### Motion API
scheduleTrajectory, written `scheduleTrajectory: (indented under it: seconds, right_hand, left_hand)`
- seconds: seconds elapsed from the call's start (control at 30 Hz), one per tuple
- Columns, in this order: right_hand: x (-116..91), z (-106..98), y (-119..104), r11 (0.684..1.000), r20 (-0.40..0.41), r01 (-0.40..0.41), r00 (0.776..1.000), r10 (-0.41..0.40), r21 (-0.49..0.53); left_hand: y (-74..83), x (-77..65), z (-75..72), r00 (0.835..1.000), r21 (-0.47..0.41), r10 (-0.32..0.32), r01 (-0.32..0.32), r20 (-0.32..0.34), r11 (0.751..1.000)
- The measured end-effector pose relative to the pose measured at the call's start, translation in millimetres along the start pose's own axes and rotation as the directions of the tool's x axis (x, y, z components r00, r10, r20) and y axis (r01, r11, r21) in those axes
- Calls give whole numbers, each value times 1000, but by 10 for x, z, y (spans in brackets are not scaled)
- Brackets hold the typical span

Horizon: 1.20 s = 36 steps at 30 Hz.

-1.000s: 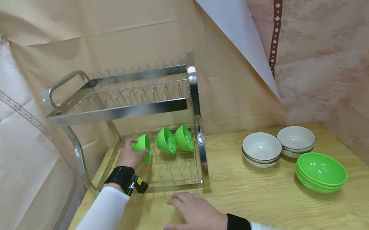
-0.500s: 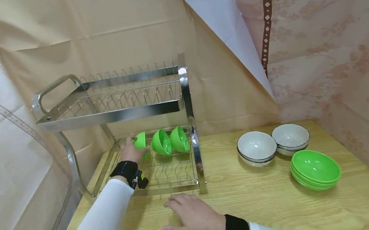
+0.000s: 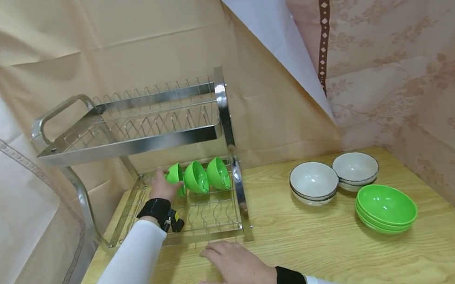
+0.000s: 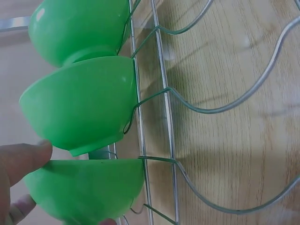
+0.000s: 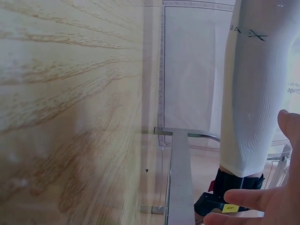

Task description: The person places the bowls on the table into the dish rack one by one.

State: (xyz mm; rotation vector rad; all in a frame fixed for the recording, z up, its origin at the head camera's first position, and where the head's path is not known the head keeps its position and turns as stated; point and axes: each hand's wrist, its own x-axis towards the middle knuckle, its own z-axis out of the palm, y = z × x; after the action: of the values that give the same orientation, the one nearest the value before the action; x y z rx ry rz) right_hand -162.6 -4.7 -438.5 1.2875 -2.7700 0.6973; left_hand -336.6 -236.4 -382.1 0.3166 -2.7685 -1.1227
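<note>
On the lower tier of the steel dish rack [image 3: 127, 148], my left hand [image 3: 162, 187] grips a green bowl [image 3: 174, 173] at the left end of a row. In the left wrist view this bowl [image 4: 89, 185] stands on edge among the wires, with fingers [image 4: 21, 161] at its rim and outer side. Two more green bowls, a middle one [image 3: 195, 178] and a right one [image 3: 217, 174], stand tilted beside it. My right hand [image 3: 242, 271] is held over the table in front of the rack, fingers extended, holding nothing.
To the right on the wooden table [image 3: 289, 242] stand two stacks of white bowls, one nearer [image 3: 314, 181] and one farther [image 3: 355, 168]. A stack of green bowls [image 3: 387, 208] sits in front of them. The rack's upper tier [image 3: 145, 123] has wire dividers.
My left hand has brought the green bowl rightward and back, close to the middle bowl. The right hand has hardly moved. The whole view has shifted slightly.
</note>
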Motion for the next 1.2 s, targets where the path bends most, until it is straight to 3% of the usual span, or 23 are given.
scheduleTrajectory:
  seconds: [0.4,0.63,0.77,0.93,1.07,1.2]
  right_hand:
    - [-24,1,-6,1000,-19,7,1000,-8,-22]
    - [-54,7,3,1000,-21,3,1000,-3,-21]
    - [-76,-8,4,999,-33,-9,999,8,-33]
    - [-123,-57,15,999,-42,0,999,-2,-36]
    - [-203,-130,43,1000,-55,12,998,-14,-24]
    - [-368,-202,143,1000,-66,-3,998,1,-18]
  left_hand:
    - [-163,71,-36,998,-24,47,-46,34,999]
    - [-168,77,-39,996,-11,24,-24,85,1000]
    - [-149,15,-54,996,16,32,-34,77,999]
    - [-54,-272,-95,994,37,111,-111,27,993]
    - [64,-692,-85,977,16,214,-214,20,977]
    - [117,-1174,2,943,43,332,-333,29,942]
